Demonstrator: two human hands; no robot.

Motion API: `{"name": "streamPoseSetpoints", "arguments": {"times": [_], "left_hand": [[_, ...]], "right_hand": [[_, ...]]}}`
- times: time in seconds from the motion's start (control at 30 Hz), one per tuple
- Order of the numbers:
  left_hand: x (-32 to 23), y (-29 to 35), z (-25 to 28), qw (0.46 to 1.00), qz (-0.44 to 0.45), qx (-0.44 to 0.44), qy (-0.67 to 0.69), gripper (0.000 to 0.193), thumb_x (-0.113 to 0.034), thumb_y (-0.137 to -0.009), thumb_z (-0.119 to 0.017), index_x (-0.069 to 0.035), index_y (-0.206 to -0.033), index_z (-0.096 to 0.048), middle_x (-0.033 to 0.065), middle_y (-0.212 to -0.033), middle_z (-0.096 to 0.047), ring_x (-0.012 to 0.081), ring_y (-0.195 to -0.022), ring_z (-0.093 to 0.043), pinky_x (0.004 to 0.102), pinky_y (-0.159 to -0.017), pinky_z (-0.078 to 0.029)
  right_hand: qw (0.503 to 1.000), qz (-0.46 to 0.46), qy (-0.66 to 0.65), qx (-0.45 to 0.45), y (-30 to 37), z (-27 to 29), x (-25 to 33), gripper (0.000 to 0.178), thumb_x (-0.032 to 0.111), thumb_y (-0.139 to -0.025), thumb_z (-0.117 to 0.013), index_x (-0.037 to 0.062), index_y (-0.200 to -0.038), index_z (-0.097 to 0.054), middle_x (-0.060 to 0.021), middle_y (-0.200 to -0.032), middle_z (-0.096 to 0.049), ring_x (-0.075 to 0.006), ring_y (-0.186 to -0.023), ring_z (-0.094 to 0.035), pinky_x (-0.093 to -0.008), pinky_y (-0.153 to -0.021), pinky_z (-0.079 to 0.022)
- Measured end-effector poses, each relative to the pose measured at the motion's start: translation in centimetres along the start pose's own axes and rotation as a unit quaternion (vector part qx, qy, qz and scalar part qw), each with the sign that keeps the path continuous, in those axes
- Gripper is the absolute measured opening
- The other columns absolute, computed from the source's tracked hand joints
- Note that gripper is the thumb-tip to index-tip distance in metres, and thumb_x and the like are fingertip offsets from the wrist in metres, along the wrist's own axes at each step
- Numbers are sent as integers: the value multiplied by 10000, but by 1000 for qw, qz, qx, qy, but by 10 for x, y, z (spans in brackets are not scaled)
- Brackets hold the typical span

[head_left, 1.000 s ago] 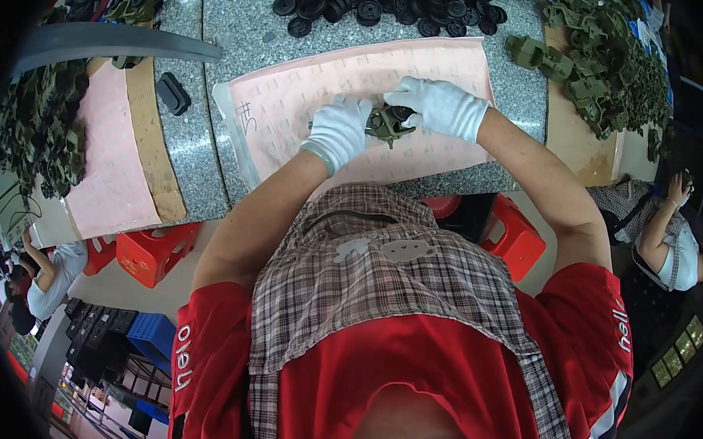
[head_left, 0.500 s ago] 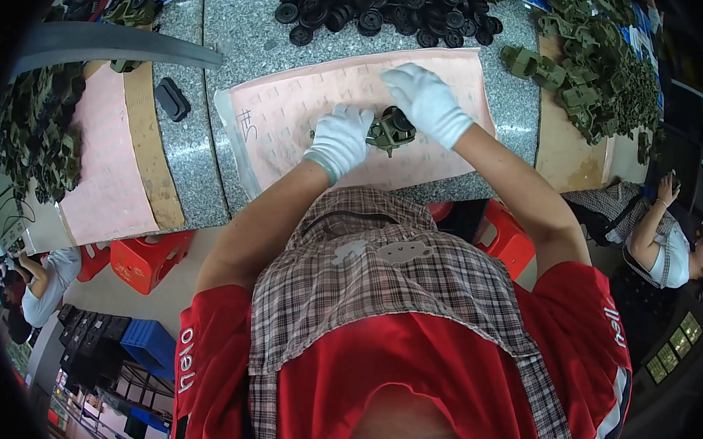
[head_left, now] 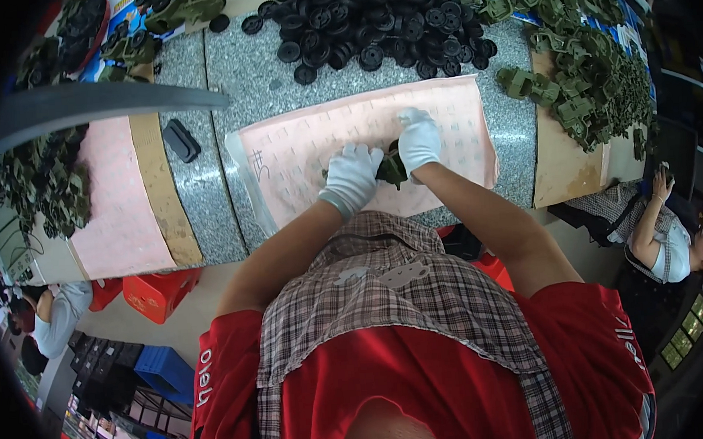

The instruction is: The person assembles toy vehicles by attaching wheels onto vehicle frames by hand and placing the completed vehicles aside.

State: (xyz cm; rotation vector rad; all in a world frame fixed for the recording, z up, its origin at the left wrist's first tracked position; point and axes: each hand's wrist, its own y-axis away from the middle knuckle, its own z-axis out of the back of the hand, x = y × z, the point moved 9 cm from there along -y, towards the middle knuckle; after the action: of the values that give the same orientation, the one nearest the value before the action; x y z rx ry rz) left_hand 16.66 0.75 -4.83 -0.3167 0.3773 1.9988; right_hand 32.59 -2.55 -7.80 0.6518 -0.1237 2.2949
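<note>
In a white glove, my left hand (head_left: 351, 175) is closed round the left side of a dark green plastic toy vehicle part (head_left: 393, 169), low over the pink sheet (head_left: 298, 142). My right hand (head_left: 421, 141), also gloved in white, lies against the part's right side with its fingers curled in. It covers most of that side, and whatever is under its palm and fingers is hidden. Only a small green section and a bit of black show between the two hands.
Beyond the sheet lies a big heap of black wheels (head_left: 372, 25). Green plastic parts (head_left: 576, 77) are piled at the right, with more green parts (head_left: 43, 182) at the left. A grey curved bar (head_left: 119, 103) reaches in over the table near a black oblong block (head_left: 181, 140).
My right hand has come down and in against the part, its fingers now curled, covering the black wheel that showed before. My left hand keeps hold. The whole view has shifted slightly.
</note>
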Motion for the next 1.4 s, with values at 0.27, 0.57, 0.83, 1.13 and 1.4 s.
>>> {"name": "streamPoseSetpoints", "arguments": {"times": [0.27,0.57,0.83,1.13,1.4], "left_hand": [[2,-3,3,999,14,14,42,468,-292,-736,-821,-98,-1105,-609,117,-1017,-634,319,-935,-649,459,-769,-562],[0,-4,12,998,-11,-26,52,181,-169,-839,-633,-81,-994,-603,93,-895,-627,296,-884,-634,446,-784,-501],[11,2,9,997,55,-2,52,394,-307,-790,-815,-84,-1035,-602,118,-968,-654,343,-921,-667,470,-781,-558],[74,60,-33,756,464,-114,447,774,-343,-789,-893,32,-1327,-481,224,-1234,-647,352,-1133,-648,424,-960,-534],[36,53,-27,786,378,-19,489,849,-134,-852,-769,-8,-1551,-304,223,-1384,-546,375,-1379,-479,482,-1092,-457]], "right_hand": [[850,402,150,305,24,-15,95,209,225,-899,-586,123,-1052,-685,-103,-1069,-689,-323,-950,-684,-428,-852,-530],[963,172,108,178,1,-3,59,280,153,-926,-540,137,-1166,-685,-127,-1122,-689,-355,-977,-684,-462,-856,-548],[974,225,-7,9,-21,27,62,234,191,-948,-629,109,-1165,-659,-155,-1108,-677,-358,-1009,-667,-460,-920,-528],[973,134,151,-110,-169,70,5,393,381,-895,-756,131,-1196,-718,-134,-1216,-655,-339,-1086,-660,-448,-914,-554],[972,134,161,-107,-182,79,2,295,414,-966,-649,181,-1055,-807,-99,-1084,-732,-325,-965,-719,-464,-855,-567]]}}
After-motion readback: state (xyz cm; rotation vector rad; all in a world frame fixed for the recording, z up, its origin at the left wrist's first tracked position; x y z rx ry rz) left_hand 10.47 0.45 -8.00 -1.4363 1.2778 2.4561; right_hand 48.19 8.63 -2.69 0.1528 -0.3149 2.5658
